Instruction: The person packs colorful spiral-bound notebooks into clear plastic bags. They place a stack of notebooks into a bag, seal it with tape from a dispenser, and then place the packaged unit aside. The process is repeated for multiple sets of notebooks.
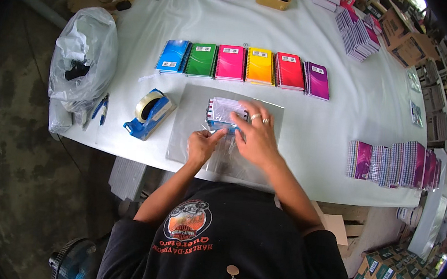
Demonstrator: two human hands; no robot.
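Observation:
A small stack of spiral notebooks [224,111] sits inside a clear plastic bag [192,126] lying flat on the white table [345,108]. My right hand [256,134], with rings on two fingers, presses down on the near edge of the bagged stack. My left hand [204,143] pinches the bag's clear flap just beside it. Both hands meet at the bag's near end.
A blue tape dispenser [149,113] stands left of the bag. Behind it lie several coloured notebooks in a row [244,64]. More notebook stacks stand at the right [393,164] and far right [360,34]. A clear plastic sack [83,59] sits at the table's left edge.

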